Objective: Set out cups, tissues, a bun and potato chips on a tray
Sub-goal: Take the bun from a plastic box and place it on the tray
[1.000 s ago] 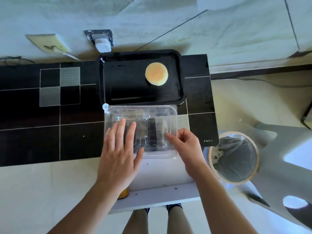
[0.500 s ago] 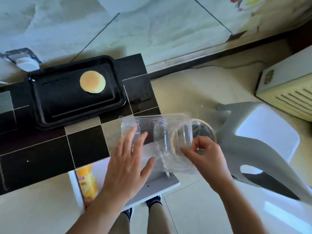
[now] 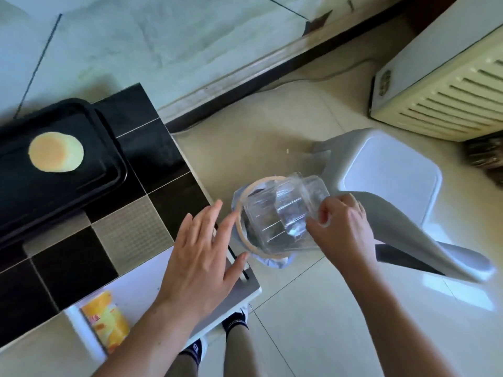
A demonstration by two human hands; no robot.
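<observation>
Pale glossy floor tiles fill most of my view, with a wall [image 3: 163, 36] papered in wrinkled greenish sheet behind the table [image 3: 152, 148], whose top is smooth black tile broken by a few grey textured squares. To the right a white plastic stool [image 3: 389, 175] lies tipped on the floor, and a cream slatted unit [image 3: 449, 85] sits in the far corner.

On the table's far left is the tray [image 3: 114, 159], black, shallow, with a rounded raised rim. The bun [image 3: 55, 152] lies flat on it, a pale golden disc, matte and soft-looking. Cups and tissues I cannot see anywhere.

Just off the table's right edge stands the bin [image 3: 250, 246], round, with a tan hoop rim and a loose liner. Over its mouth is the box [image 3: 283, 216], a clear, thin, ribbed plastic clamshell, empty as far as I can tell, its long axis running roughly from my left hand toward my right and tilted down into the bin.

My right hand [image 3: 340, 227] has the box by its right end, fingers curled and pinching the edge. I judge the drop turns on that: the box sits directly above the opening, so letting go should suffice.

My left hand [image 3: 201, 257] is flat and spread, holding nothing, hovering above the table's corner beside the bin rim.

Nearest it, on the white lower shelf [image 3: 147, 284], lies the chips can [image 3: 106, 319], a yellow glossy cylinder on its side, below and left of my left wrist. That hand is the closer one for it.
</observation>
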